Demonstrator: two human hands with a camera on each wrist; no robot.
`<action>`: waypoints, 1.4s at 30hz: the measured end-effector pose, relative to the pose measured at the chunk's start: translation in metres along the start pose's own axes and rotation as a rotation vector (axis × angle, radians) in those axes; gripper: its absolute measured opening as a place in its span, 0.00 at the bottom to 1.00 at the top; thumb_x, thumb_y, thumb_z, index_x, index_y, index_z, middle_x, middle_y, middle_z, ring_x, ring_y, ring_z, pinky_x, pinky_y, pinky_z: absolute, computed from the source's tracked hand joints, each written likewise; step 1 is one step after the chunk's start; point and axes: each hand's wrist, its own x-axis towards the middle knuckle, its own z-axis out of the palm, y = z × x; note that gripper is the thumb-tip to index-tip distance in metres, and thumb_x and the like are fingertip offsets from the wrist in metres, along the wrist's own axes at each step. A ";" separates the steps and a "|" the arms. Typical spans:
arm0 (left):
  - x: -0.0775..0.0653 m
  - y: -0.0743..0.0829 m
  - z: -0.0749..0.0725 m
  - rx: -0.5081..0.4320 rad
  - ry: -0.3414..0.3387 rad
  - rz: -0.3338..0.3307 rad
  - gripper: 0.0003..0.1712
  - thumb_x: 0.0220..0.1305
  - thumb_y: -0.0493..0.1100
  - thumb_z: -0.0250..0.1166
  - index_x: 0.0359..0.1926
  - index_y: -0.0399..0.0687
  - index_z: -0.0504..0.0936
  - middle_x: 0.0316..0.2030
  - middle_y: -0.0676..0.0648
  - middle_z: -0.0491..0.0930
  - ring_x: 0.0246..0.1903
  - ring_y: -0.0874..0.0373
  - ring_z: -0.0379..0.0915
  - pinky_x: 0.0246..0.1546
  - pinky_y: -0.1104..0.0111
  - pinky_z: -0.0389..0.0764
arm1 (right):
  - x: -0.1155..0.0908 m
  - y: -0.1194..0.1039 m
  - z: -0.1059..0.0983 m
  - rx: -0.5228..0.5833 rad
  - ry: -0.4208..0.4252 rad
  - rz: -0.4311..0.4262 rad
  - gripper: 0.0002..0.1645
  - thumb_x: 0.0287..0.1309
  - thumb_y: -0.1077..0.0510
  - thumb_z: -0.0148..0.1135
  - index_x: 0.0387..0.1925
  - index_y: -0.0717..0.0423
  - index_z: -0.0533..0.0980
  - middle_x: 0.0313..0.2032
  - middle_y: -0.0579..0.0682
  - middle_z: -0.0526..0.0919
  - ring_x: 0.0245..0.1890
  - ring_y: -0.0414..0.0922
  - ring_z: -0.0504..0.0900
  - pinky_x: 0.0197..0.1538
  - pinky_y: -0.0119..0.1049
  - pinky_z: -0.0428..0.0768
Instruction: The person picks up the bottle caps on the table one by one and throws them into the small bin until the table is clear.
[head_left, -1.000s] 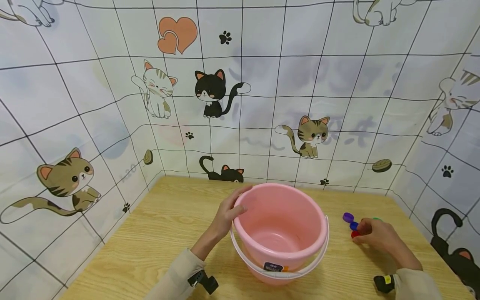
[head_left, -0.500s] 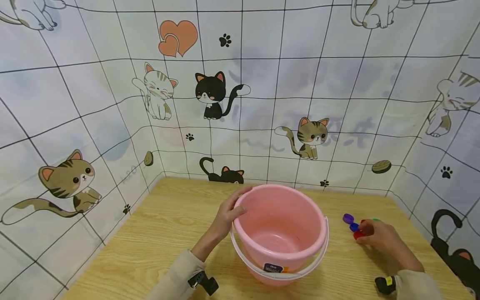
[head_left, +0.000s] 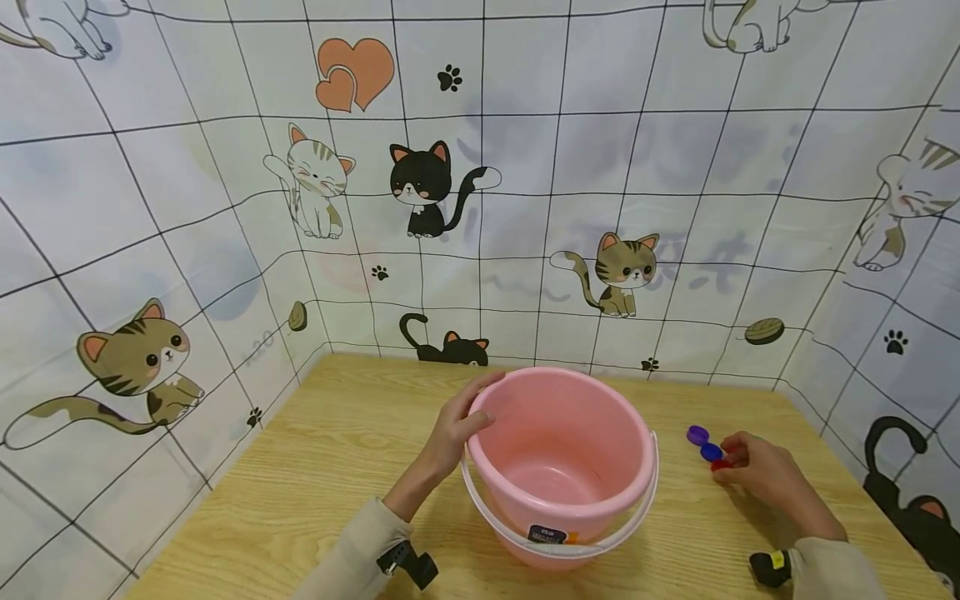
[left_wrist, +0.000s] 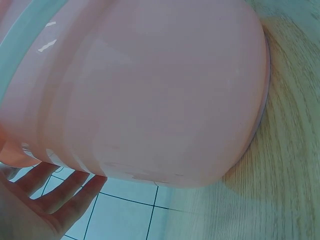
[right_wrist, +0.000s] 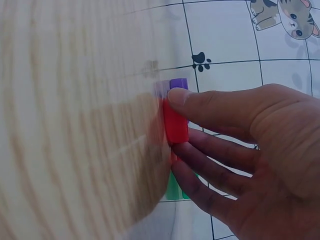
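Note:
A pink bucket [head_left: 558, 442] with a white handle [head_left: 558, 550] stands upright on the table. My left hand [head_left: 459, 423] grips its left rim, thumb over the inner side; the left wrist view has the fingers [left_wrist: 75, 200] against the outer wall. On the right, my right hand [head_left: 768, 475] pinches a red bottle cap [right_wrist: 176, 120] between thumb and fingers, at the tabletop. Close by lie a blue bottle cap [head_left: 712, 452] and a purple one [head_left: 697, 435], forming a short row with it. Behind the fingers in the right wrist view, a green cap [right_wrist: 187, 192] is partly hidden.
The wood-grain table [head_left: 360, 433] is enclosed by cloth walls [head_left: 517, 208] printed with cats and grid lines. A small camera is strapped on each wrist. The bucket stands between the two hands.
My right hand has shifted the red cap slightly to the right and back, close to the blue one. The left hand and the bucket have stayed in place.

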 end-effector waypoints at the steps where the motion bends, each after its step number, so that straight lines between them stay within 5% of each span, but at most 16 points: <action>1: 0.000 0.000 0.000 0.001 0.002 0.000 0.37 0.64 0.44 0.55 0.76 0.47 0.67 0.65 0.31 0.75 0.52 0.27 0.79 0.45 0.33 0.83 | 0.000 0.000 0.000 -0.002 -0.003 -0.001 0.32 0.52 0.52 0.78 0.49 0.72 0.77 0.37 0.56 0.88 0.38 0.52 0.86 0.42 0.52 0.82; 14: 0.000 0.000 0.001 0.015 0.011 0.006 0.39 0.62 0.45 0.56 0.76 0.45 0.67 0.66 0.32 0.74 0.53 0.28 0.78 0.46 0.33 0.83 | -0.001 0.002 -0.005 0.025 -0.035 0.022 0.34 0.52 0.52 0.78 0.52 0.72 0.77 0.41 0.60 0.88 0.41 0.55 0.86 0.44 0.54 0.84; 28: 0.000 0.002 0.001 0.006 0.008 -0.006 0.38 0.63 0.44 0.55 0.76 0.47 0.68 0.64 0.31 0.76 0.52 0.28 0.79 0.46 0.34 0.83 | -0.002 0.000 -0.011 0.048 -0.026 0.006 0.29 0.52 0.56 0.77 0.50 0.70 0.78 0.42 0.61 0.88 0.41 0.56 0.87 0.41 0.45 0.84; 42: 0.000 0.001 0.000 0.002 0.003 -0.002 0.38 0.63 0.44 0.55 0.76 0.46 0.67 0.66 0.32 0.74 0.54 0.29 0.79 0.46 0.36 0.85 | -0.003 -0.009 -0.017 0.043 -0.060 0.016 0.34 0.54 0.52 0.76 0.53 0.76 0.79 0.43 0.67 0.88 0.43 0.61 0.87 0.44 0.53 0.87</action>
